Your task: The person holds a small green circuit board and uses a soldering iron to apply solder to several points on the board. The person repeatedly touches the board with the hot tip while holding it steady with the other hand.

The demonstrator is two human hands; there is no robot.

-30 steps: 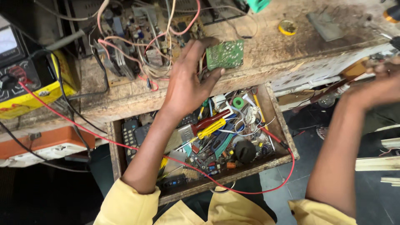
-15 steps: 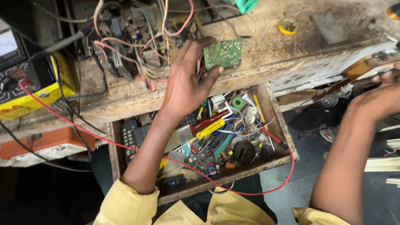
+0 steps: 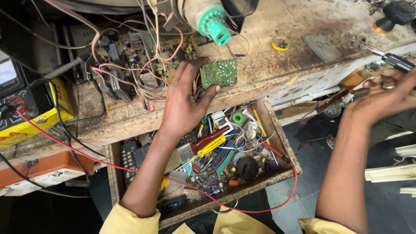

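My left hand (image 3: 184,104) reaches over an open drawer to the wooden bench edge and grips a small green circuit board (image 3: 219,73) between thumb and fingers. Wires run from the board into a larger bare circuit board (image 3: 130,56) behind it. My right hand (image 3: 383,93) is far to the right with fingers curled just under the black handle of a soldering iron (image 3: 396,62). I cannot tell whether it grips the handle. A metal-tipped tool (image 3: 342,104) lies below that hand.
The open wooden drawer (image 3: 284,143) holds screwdrivers, cables and several small parts. A red lead (image 3: 277,203) loops around its front. A yellow multimeter (image 3: 26,108) sits on the left. A green-capped tube neck (image 3: 212,24) hangs above, with a solder roll (image 3: 280,43) nearby.
The left hand stays on the green board. The right hand dipped slightly, then shifted a little left. The view tilted, bringing the green-capped tube neck into sight.
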